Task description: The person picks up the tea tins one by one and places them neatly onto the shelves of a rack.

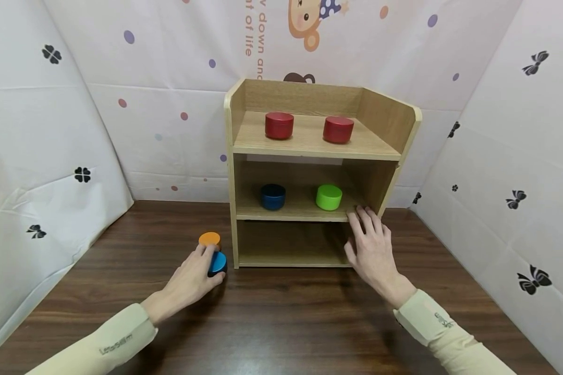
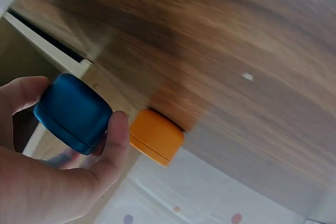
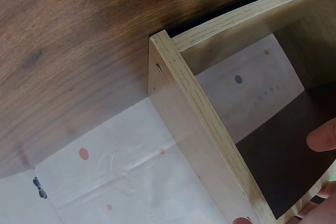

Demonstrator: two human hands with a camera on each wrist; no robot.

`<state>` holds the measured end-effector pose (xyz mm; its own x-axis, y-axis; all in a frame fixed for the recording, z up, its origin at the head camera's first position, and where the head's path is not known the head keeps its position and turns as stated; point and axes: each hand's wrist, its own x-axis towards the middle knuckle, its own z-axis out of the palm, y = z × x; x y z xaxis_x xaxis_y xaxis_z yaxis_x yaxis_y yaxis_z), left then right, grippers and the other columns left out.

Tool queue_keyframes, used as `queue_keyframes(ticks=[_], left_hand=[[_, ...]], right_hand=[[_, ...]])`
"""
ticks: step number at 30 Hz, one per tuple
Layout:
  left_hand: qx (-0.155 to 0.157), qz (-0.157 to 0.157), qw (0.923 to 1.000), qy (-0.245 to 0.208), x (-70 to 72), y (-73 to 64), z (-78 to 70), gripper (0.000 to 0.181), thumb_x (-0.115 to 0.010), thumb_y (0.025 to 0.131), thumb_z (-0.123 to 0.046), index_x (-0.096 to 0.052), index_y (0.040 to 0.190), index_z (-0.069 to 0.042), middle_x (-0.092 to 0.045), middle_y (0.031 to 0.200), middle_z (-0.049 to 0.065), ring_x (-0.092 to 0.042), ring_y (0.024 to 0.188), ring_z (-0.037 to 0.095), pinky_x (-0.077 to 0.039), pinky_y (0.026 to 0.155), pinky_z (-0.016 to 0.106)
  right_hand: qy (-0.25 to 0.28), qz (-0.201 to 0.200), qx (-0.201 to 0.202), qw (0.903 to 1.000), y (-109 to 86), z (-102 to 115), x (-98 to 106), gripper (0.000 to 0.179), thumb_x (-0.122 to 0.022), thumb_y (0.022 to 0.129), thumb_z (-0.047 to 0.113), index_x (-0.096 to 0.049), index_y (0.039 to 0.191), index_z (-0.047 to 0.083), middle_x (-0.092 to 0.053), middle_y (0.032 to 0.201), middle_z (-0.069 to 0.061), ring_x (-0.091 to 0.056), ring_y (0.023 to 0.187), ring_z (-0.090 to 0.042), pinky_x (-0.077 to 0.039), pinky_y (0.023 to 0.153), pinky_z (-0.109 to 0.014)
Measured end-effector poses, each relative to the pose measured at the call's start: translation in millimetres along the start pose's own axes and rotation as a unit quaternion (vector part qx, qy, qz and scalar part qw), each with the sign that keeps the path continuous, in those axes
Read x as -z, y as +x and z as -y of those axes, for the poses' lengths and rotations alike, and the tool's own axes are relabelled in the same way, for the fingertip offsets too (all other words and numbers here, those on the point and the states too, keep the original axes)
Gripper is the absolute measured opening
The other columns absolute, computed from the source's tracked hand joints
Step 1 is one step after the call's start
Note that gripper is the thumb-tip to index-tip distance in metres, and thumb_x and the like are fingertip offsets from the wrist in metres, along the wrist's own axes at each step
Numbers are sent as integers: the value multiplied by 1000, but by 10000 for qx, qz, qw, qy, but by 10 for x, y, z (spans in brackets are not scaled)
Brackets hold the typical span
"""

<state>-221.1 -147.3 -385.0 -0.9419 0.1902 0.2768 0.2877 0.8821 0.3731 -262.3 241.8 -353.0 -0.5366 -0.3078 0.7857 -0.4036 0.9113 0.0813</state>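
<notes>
My left hand (image 1: 192, 276) pinches a round blue lidded tin (image 2: 73, 113) between thumb and fingers, just left of the wooden shelf unit (image 1: 316, 152). Right behind it on the table stands an orange tin (image 1: 209, 238). Whether the blue tin touches the table is hard to tell. My right hand (image 1: 371, 250) rests at the right front of the shelf unit, fingers on the middle board's edge by the side panel. Its thumb (image 3: 323, 137) lies in front of the lower compartment. In the right wrist view most of this hand is cut off.
Two red tins (image 1: 279, 126) stand on the top shelf. On the middle shelf are a dark blue tin (image 1: 273, 198) and a bright green tin (image 1: 329, 198). The dark wooden table (image 1: 281, 323) reaches patterned cloth walls (image 1: 169, 140) at the back and both sides.
</notes>
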Motion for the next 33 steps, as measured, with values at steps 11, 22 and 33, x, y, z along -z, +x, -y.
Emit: queue_keyframes(ticks=[11, 22, 33], left_hand=[[-416, 13, 9991, -97, -35, -21, -330, 56, -74, 81, -28, -52, 128, -8, -56, 108, 8, -56, 91, 18, -54, 73, 37], [-737, -69, 9970, -245, -86, 160, -617, 53, -73, 83, -31, -52, 127, -10, -55, 106, 6, -54, 89, 16, -52, 74, 33], [-849, -97, 9962, -190, -212, 408, -816, 55, -67, 86, -31, -49, 132, -9, -56, 112, 9, -56, 92, 22, -55, 75, 38]], right_hand=[[-4, 35, -17, 10000, -2, 1, 11, 60, -61, 76, 11, -50, 135, 5, -49, 138, -21, -42, 130, -40, -41, 84, -61], [-35, 54, -24, 10000, -2, 2, 6, 61, -61, 76, 13, -49, 136, 5, -49, 138, -21, -42, 130, -40, -41, 84, -61], [11, 42, -13, 10000, 2, 6, 7, 62, -61, 76, 13, -49, 136, 5, -49, 138, -22, -42, 129, -40, -41, 84, -61]])
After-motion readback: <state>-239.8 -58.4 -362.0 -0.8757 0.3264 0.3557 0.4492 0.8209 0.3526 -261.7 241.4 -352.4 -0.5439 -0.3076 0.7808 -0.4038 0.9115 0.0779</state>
